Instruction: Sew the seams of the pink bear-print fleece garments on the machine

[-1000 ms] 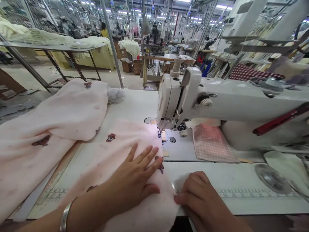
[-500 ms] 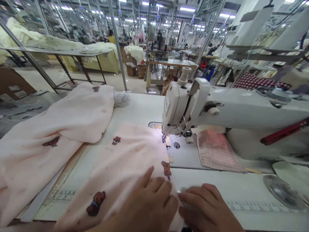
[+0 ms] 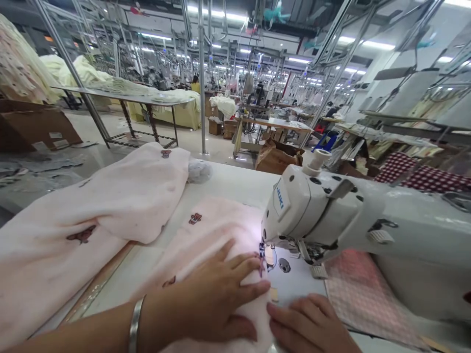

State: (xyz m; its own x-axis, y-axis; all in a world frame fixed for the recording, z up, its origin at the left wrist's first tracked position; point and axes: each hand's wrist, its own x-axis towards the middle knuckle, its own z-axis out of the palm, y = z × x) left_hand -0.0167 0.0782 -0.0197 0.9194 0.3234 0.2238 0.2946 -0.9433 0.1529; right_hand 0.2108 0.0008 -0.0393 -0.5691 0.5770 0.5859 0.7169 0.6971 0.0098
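My left hand [image 3: 213, 299] lies flat with fingers spread on a pale pink fabric piece [image 3: 213, 228] printed with small brown bears, just in front of the needle and presser foot [image 3: 267, 255] of a white sewing machine [image 3: 331, 215]. A silver bangle [image 3: 134, 323] circles my left wrist. My right hand [image 3: 309, 328] rests curled at the fabric's right edge, its fingertips pinching that edge on the table beside the machine's needle plate.
A larger heap of the same pink fabric [image 3: 91, 215] lies on the left of the table. A pink checked cloth [image 3: 360, 294] lies under the machine arm. Behind are metal tables with yellow fabric [image 3: 162, 100], cardboard boxes [image 3: 275, 154] and more sewing stations.
My left hand slid forward with the fabric toward the presser foot, and its fingers spread flat. The view tilted up and moved closer to the machine head.
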